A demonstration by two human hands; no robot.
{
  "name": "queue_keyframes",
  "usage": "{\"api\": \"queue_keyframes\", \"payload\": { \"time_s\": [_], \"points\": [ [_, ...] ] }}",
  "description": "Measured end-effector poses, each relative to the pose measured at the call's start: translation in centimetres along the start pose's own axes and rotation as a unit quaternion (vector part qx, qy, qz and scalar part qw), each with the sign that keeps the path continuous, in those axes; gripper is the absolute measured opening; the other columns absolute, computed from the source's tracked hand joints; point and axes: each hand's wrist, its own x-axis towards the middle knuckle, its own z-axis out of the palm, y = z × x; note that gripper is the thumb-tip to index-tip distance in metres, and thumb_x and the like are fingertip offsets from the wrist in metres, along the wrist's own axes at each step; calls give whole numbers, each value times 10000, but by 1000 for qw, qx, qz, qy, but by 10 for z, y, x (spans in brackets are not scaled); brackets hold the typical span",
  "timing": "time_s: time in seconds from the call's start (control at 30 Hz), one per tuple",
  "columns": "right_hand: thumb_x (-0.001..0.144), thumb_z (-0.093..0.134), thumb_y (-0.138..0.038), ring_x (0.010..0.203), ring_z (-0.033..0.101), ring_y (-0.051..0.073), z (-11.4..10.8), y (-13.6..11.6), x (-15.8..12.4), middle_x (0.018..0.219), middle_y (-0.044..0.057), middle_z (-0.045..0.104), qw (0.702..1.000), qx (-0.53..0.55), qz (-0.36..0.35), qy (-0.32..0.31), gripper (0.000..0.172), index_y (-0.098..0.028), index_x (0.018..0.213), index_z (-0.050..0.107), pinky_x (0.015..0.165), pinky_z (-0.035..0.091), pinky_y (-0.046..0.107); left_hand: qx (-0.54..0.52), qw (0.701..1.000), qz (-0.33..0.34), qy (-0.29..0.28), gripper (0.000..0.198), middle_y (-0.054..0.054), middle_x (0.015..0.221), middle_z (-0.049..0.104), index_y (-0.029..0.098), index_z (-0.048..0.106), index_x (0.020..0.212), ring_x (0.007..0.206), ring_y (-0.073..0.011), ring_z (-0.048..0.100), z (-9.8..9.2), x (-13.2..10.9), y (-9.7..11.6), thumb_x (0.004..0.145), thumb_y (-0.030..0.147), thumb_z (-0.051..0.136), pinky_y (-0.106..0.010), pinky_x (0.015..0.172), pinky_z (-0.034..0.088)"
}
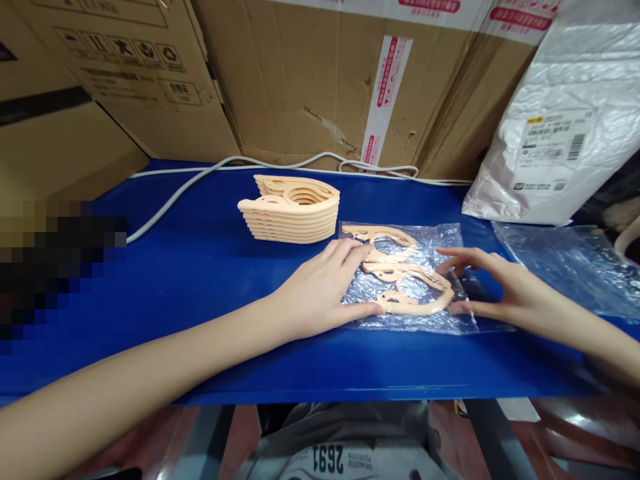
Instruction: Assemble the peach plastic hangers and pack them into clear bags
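Observation:
Two beige folding clothes hangers lie at a clear plastic bag [357, 317] on the blue table, right of centre. My left hand [323, 287] rests over their left ends, its fingers on the upper side and its thumb against the lower hanger [425, 309]. The upper hanger [395, 233] is partly hidden by those fingers. At the bag's right side, my right hand [500, 287] has thumb and forefinger apart, the thumb close to the lower hanger's curved end. Behind my left hand stands a neat stack of several matching hangers [295, 223].
Cardboard boxes [300, 87] line the back of the blue table [200, 280]. A white cable [200, 177] runs along their base. To the right are a white shipping bag [545, 153] and more clear plastic film [555, 267]. A pixelated dark area covers the left side.

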Motion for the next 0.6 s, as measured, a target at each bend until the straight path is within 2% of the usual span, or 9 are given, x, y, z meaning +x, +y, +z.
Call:
{"api": "queue_keyframes", "payload": {
  "time_s": [0.17, 0.4, 0.6],
  "points": [
    [846, 684, -482, 990, 656, 233, -1, 2, 3, 1118, 56, 689, 998, 68, 10, -8, 588, -269, 1363, 503, 878, 553, 421, 10, 1000, 2, 2, 769, -152, 1405, 480, 146, 392, 1413, 1323, -307, 442, 0, 0, 0, 872, 668, 554, -432, 1085, 422],
    [816, 706, -513, 936, 668, 227, 11, -12, 14, 1054, 44, 700, 996, 85, -1, 5, 612, -279, 1354, 532, 841, 554, 406, 3, 1000, 4, 2, 781, -151, 1415, 478, 150, 358, 1438, 1326, -309, 442, 1, 0, -1, 877, 656, 554, -442, 1078, 429],
    [814, 722, -491, 946, 658, 238, 14, -16, 20, 1055, 66, 685, 993, 120, -3, 5, 619, -246, 1344, 518, 869, 544, 423, 3, 1000, -3, -5, 788, -154, 1408, 476, 130, 370, 1429, 1312, -304, 446, 0, 0, 0, 868, 640, 586, -430, 1073, 433]
  ]
}}
